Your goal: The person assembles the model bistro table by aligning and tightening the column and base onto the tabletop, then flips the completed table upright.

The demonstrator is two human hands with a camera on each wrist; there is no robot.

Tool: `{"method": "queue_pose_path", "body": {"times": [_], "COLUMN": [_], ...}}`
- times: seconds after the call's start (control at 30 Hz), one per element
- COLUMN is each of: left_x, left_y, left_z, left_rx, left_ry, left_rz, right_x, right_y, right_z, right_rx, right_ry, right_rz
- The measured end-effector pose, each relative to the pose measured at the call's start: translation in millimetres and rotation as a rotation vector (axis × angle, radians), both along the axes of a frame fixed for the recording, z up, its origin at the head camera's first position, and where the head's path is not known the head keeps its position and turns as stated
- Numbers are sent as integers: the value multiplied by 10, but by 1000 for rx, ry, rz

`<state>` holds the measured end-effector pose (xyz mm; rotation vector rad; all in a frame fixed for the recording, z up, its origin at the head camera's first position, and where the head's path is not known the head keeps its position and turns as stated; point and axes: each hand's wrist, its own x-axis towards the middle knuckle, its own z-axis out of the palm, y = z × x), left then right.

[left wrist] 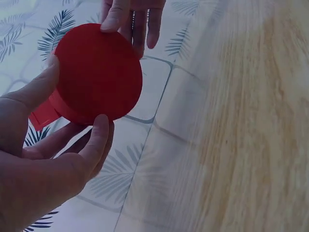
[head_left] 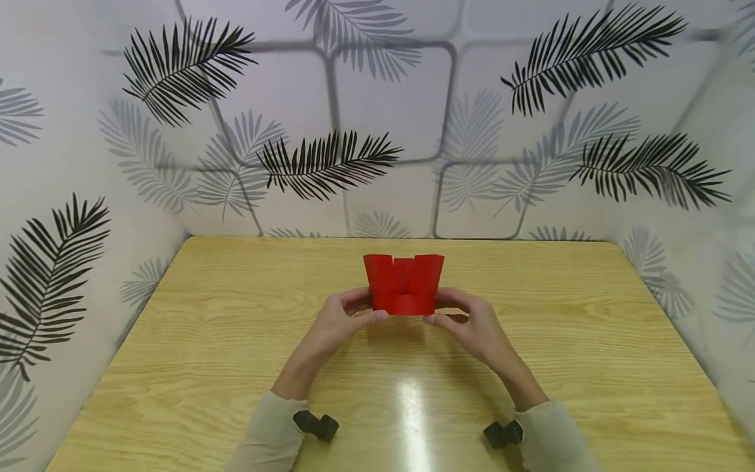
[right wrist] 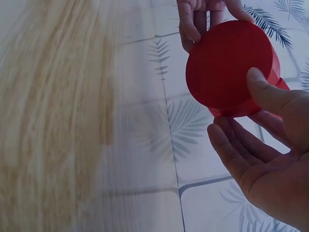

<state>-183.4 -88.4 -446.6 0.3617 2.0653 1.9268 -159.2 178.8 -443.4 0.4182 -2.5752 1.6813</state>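
Note:
A glossy red round-based holder with flared upright panels is held between both hands above the table, near the middle of the head view. Gaps separate its panels at the top. My left hand grips its left side, thumb at the lower front edge and fingers behind. On the opposite side my right hand holds it the same way. Both wrist views show the flat, plain red disc of its base. A panel sticks out behind the disc in the left wrist view. The holder's inside is mostly hidden.
Beneath the hands lies a light wood-grain table, with a bright glare streak in front. Walls covered in leaf-patterned paper stand behind it and on both sides. Dark wrist devices sit at both beige cuffs.

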Motion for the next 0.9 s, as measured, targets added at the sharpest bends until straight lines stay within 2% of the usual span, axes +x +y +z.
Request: {"method": "queue_pose_path", "body": {"times": [0.13,0.4,0.63,0.9], "left_x": [23,76,109,157], "left_y": [15,106,197,257], "left_z": [21,40,77,51], "left_rx": [36,22,212,274], "left_ry": [34,96,61,98], "left_rz": [5,150,194,259], "right_x": [26,36,57,68], "right_y": [2,-27,-65,-106], "right_z": [43,54,77,45], "right_rx": [-18,-82,-155,-237], "right_ry": [-2,-4,29,43], "right_rz": [-42,-85,-141,-147]}}
